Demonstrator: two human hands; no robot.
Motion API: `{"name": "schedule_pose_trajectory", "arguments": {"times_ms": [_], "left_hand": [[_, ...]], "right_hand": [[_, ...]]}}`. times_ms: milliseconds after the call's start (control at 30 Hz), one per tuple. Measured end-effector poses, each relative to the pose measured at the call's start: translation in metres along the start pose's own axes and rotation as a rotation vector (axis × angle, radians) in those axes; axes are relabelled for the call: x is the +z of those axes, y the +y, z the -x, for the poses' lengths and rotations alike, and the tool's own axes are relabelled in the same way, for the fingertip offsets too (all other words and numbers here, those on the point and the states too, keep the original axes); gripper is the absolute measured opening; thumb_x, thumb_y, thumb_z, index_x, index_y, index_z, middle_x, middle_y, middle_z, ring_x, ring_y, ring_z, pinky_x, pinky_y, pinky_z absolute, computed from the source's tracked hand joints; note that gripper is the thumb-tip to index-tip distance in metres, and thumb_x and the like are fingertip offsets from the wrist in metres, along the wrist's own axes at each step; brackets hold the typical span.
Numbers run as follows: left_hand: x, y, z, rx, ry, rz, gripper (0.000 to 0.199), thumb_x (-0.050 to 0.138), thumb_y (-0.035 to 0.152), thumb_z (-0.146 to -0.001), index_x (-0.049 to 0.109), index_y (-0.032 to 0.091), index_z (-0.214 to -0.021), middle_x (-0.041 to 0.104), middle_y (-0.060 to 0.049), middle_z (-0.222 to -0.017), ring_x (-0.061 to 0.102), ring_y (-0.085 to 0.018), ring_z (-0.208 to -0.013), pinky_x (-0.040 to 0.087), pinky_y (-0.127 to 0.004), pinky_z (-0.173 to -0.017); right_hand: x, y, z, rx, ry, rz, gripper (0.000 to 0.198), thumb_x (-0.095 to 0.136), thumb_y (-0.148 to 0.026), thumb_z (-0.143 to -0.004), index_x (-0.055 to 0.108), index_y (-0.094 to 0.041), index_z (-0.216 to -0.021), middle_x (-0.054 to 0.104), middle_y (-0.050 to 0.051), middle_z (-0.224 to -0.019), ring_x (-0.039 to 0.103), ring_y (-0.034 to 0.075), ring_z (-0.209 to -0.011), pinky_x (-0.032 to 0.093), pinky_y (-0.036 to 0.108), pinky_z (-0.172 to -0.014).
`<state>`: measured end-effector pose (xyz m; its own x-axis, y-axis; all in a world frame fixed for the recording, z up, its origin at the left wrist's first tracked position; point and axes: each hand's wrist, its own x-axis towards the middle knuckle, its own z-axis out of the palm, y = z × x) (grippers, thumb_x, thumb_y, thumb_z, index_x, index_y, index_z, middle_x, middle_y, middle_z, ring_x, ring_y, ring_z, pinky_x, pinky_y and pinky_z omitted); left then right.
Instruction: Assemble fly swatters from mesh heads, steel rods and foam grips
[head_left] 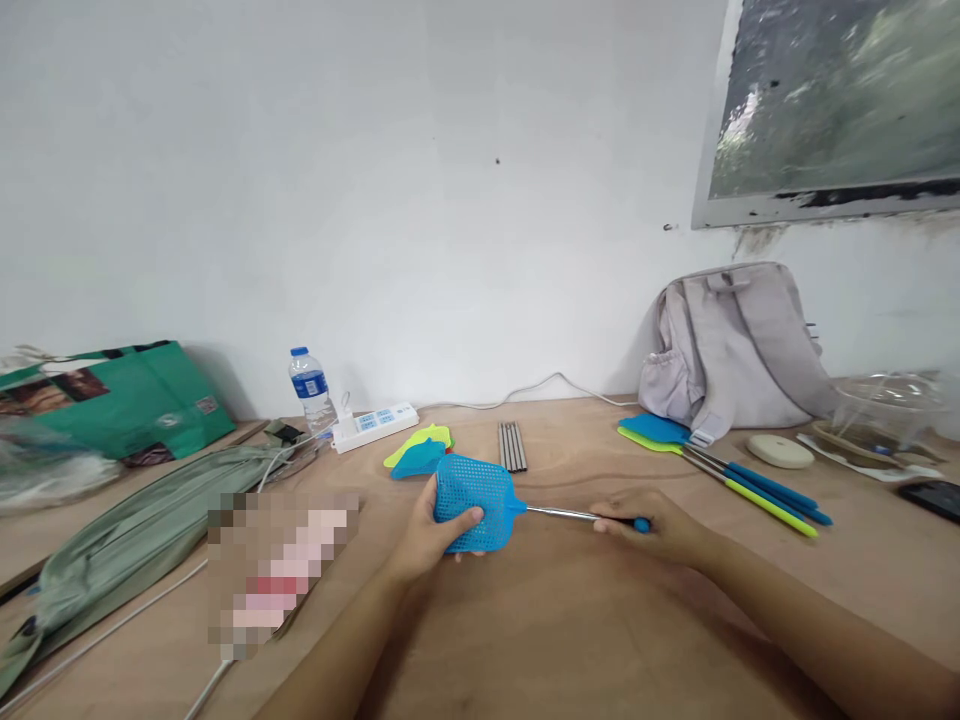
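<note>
A blue fly swatter (491,500) is held level in front of me, its meshed paddle to the left and its thin metal rod to the right. My left hand (439,530) grips the paddle, thumb across the front. Around the handle end my right hand (652,525) is closed, with a blue tip showing. Behind the paddle lie loose blue and yellow-green swatter heads (420,458). Several metal rods (513,446) rest side by side just beyond. Off to the right is a pile of whole swatters (739,475) with blue and yellow-green handles.
A water bottle (311,390) and a white power strip (375,427) stand near the wall. A grey backpack (739,350) leans at right, near a round white object (780,451) and a clear container (881,420). A green bag (187,400) and a long grey-green bag (142,540) lie left.
</note>
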<state>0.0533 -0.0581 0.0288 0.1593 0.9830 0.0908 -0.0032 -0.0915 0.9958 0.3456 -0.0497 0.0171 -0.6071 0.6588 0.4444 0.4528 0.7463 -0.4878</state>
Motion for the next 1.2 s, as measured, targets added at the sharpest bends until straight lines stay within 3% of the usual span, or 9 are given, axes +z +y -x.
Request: {"name": "schedule_pose_trajectory", "arguments": {"times_ms": [233,433,600,733,800,867,967,1100,1200], "left_hand": [[0.005,0.011,0.008,0.007,0.065,0.036,0.056,0.077,0.024,-0.049,0.051,0.019,-0.098,0.066,-0.004,-0.078,0.063,-0.020,-0.059,0.046,-0.023,-0.038],[0.008,0.013,0.011,-0.014,0.080,0.215,0.057,0.079,0.021,-0.045,0.055,0.019,-0.097,0.067,-0.004,-0.080,0.064,-0.022,-0.067,0.051,-0.028,-0.054],[0.003,0.008,0.003,0.025,-0.090,0.622,0.048,0.056,0.062,-0.061,0.058,0.016,-0.073,0.062,-0.004,-0.055,0.055,-0.017,-0.038,0.041,-0.026,-0.036],[0.021,-0.002,0.001,0.106,-0.153,0.596,0.021,0.063,0.034,-0.067,0.055,0.019,-0.080,0.066,-0.002,-0.082,0.058,-0.013,-0.045,0.047,-0.026,-0.047],[0.038,-0.008,0.005,0.020,-0.306,0.495,0.032,0.066,0.025,-0.065,0.052,0.021,-0.094,0.063,-0.005,-0.098,0.059,-0.012,-0.045,0.045,-0.025,-0.044],[0.057,-0.012,0.012,-0.061,-0.363,0.498,0.034,0.065,0.029,-0.068,0.050,0.021,-0.097,0.062,-0.006,-0.099,0.060,-0.012,-0.046,0.042,-0.022,-0.041],[0.075,-0.014,0.018,-0.044,-0.180,0.597,0.022,0.061,0.035,-0.073,0.052,0.016,-0.081,0.063,-0.004,-0.084,0.056,-0.008,-0.048,0.041,-0.020,-0.044],[0.069,-0.009,0.013,0.046,0.078,0.732,0.026,0.069,0.033,-0.066,0.050,0.015,-0.071,0.061,-0.001,-0.070,0.054,-0.008,-0.051,0.042,-0.020,-0.048],[0.053,-0.007,0.005,0.098,0.168,0.779,0.026,0.069,0.034,-0.066,0.050,0.015,-0.070,0.059,0.000,-0.067,0.052,-0.008,-0.048,0.041,-0.020,-0.046]], "right_hand": [[-0.009,-0.011,-0.004,0.070,-0.128,-0.092,0.034,0.045,-0.038,-0.083,0.056,-0.017,-0.059,0.040,-0.004,-0.051,0.037,0.008,-0.049,0.030,0.021,-0.049],[-0.009,-0.009,-0.004,0.100,-0.178,-0.162,0.037,0.044,-0.042,-0.082,0.055,-0.017,-0.057,0.038,-0.004,-0.053,0.034,0.009,-0.050,0.026,0.022,-0.048],[0.002,-0.019,-0.005,0.266,-0.059,-0.281,0.036,0.040,-0.044,-0.083,0.061,-0.018,-0.070,0.046,-0.003,-0.054,0.044,0.011,-0.054,0.032,0.022,-0.051],[0.023,-0.034,-0.011,0.351,0.162,-0.333,0.036,0.039,-0.046,-0.084,0.062,-0.018,-0.082,0.050,-0.002,-0.057,0.048,0.012,-0.058,0.036,0.022,-0.055],[0.035,-0.043,-0.014,0.329,0.178,-0.369,0.035,0.040,-0.046,-0.083,0.061,-0.018,-0.082,0.051,-0.002,-0.058,0.049,0.011,-0.057,0.038,0.022,-0.056],[0.043,-0.051,-0.016,0.272,0.107,-0.428,0.035,0.040,-0.046,-0.083,0.061,-0.017,-0.080,0.055,-0.001,-0.063,0.050,0.012,-0.058,0.039,0.023,-0.057],[0.046,-0.054,-0.016,0.236,0.053,-0.471,0.038,0.040,-0.047,-0.083,0.061,-0.016,-0.077,0.059,0.001,-0.070,0.053,0.013,-0.065,0.040,0.025,-0.062],[0.041,-0.035,-0.012,0.364,0.356,-0.528,0.048,0.036,-0.056,-0.081,0.062,-0.017,-0.073,0.060,0.004,-0.071,0.055,0.016,-0.072,0.041,0.027,-0.066],[0.038,-0.019,-0.012,0.477,0.549,-0.651,0.055,0.033,-0.063,-0.077,0.053,-0.017,-0.054,0.049,0.000,-0.050,0.048,0.012,-0.048,0.038,0.023,-0.046]]}}
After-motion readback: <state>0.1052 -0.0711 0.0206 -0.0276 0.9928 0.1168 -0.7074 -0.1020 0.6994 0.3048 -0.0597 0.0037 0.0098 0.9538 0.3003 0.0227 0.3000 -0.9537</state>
